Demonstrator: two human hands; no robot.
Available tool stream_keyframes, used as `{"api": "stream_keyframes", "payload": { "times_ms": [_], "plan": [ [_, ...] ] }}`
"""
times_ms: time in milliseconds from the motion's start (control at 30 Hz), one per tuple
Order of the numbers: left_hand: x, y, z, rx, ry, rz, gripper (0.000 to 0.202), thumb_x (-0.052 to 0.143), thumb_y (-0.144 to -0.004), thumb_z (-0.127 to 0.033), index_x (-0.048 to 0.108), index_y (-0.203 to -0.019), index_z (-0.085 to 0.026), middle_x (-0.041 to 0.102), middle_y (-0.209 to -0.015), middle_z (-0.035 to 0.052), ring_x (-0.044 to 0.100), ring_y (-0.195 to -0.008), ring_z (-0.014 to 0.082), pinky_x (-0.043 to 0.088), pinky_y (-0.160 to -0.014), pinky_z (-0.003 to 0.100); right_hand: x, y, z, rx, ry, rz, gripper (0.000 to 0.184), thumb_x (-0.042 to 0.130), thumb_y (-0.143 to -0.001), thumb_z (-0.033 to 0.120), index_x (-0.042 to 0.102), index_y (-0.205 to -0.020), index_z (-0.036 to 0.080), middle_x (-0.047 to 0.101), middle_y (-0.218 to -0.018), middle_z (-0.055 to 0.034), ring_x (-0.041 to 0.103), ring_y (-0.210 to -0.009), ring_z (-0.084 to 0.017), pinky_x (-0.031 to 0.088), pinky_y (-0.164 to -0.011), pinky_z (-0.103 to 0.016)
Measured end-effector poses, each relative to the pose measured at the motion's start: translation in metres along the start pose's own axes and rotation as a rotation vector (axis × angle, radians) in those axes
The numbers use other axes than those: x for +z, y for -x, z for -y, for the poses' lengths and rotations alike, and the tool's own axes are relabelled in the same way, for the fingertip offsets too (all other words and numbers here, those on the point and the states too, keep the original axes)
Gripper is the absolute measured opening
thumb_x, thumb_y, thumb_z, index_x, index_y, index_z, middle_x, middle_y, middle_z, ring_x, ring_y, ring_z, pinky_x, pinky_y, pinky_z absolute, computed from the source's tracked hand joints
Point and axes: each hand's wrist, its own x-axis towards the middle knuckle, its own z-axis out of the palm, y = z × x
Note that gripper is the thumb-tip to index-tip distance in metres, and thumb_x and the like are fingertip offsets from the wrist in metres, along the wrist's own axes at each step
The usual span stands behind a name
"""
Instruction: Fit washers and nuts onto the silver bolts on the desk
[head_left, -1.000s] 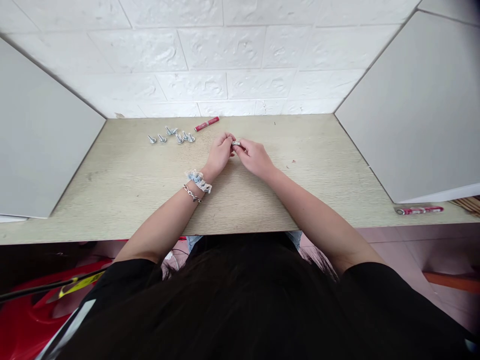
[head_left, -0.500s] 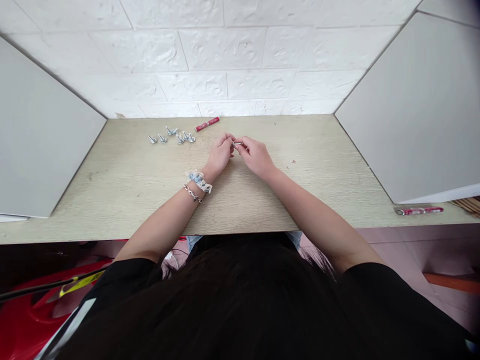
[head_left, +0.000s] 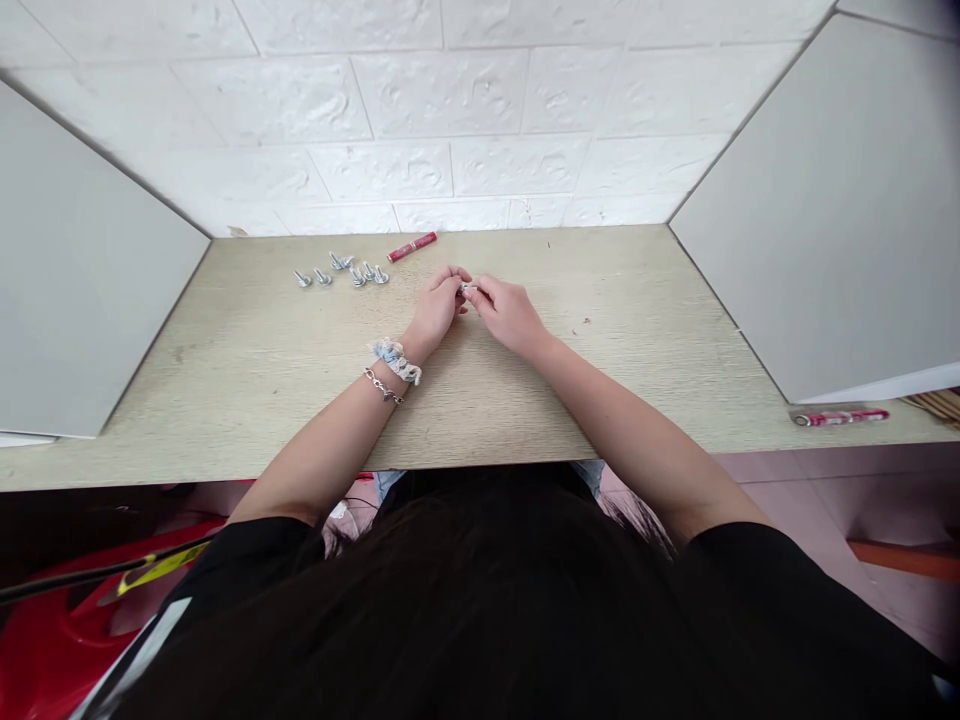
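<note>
Seen from above, a small silver metal piece [head_left: 469, 289] is pinched at the centre of a pale, wood-grained counter [head_left: 247, 420], between a bare left hand [head_left: 439, 305] and a bare right hand [head_left: 508, 315]. The piece is mostly hidden by the curled fingers [head_left: 455, 281] of both hands, which are closed on it from either side, so its exact shape cannot be made out. The forearms are angled inward and the hands are brought close together, so the piece is steadied from two sides at the fingertips. A lacy blue-and-white fabric scrunchie [head_left: 395, 361] and a silver chain bracelet [head_left: 383, 386] are worn on the left wrist. Beyond the left hand, a loose row of zinc-coloured flanged bolts [head_left: 341, 272] is laid on the counter, with a slim red-and-silver tube [head_left: 412, 246] just behind it. A similar red tube [head_left: 840, 418] is lying at the counter's far right, and a white brick-textured wall [head_left: 442, 100] rises behind.
</note>
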Motion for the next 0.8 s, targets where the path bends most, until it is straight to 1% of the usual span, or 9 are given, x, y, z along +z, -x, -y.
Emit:
{"api": "stream_keyframes", "payload": {
  "times_ms": [133,367,567,700,800],
  "plan": [
    [-0.0004,-0.0012,0.0004,-0.009,0.012,-0.001,0.015,0.038,-0.08,-0.008,0.049,-0.075,-0.017,0.033,-0.052,-0.0061,0.033,-0.045,0.0055,0.037,-0.05,0.015,0.0003,0.0005,0.0013,-0.008,0.018,0.003,0.028,0.042,-0.093,0.037,0.054,-0.076,0.017,0.057,-0.07,-0.0007,0.048,-0.066,-0.012,0.031,-0.063,-0.026],
    [-0.0009,-0.0028,0.0022,0.001,-0.091,0.015,0.013,0.039,-0.079,-0.012,0.049,-0.073,-0.018,0.039,-0.058,-0.0041,0.037,-0.049,0.0062,0.036,-0.049,0.015,-0.0011,0.0013,0.0018,0.02,0.064,-0.003,0.029,0.041,-0.093,0.037,0.053,-0.074,0.017,0.056,-0.07,-0.0009,0.048,-0.065,-0.013,0.029,-0.062,-0.026],
    [-0.0006,-0.0038,0.0036,-0.014,-0.161,0.02,0.013,0.039,-0.078,-0.013,0.049,-0.073,-0.019,0.038,-0.057,-0.0034,0.038,-0.05,0.0077,0.035,-0.048,0.016,-0.0014,0.0018,0.0035,0.057,0.071,0.01,0.031,0.041,-0.093,0.039,0.057,-0.076,0.018,0.058,-0.072,-0.0021,0.049,-0.067,-0.014,0.032,-0.063,-0.027],
    [-0.0013,-0.0034,0.0031,-0.007,-0.18,0.051,0.014,0.038,-0.077,-0.012,0.049,-0.071,-0.018,0.041,-0.057,-0.0029,0.038,-0.049,0.0073,0.034,-0.048,0.017,-0.0008,0.002,0.0038,0.066,0.066,0.006,0.029,0.042,-0.091,0.036,0.056,-0.075,0.018,0.058,-0.07,-0.0019,0.049,-0.065,-0.014,0.033,-0.063,-0.027],
    [-0.0027,-0.0052,0.0049,0.003,-0.177,0.081,0.015,0.037,-0.077,-0.011,0.049,-0.07,-0.017,0.04,-0.056,-0.0032,0.036,-0.048,0.007,0.033,-0.048,0.017,-0.0005,0.0022,0.0037,0.059,0.05,0.007,0.027,0.042,-0.09,0.035,0.055,-0.074,0.018,0.059,-0.07,-0.0019,0.049,-0.064,-0.014,0.034,-0.063,-0.028]
  ]
}}
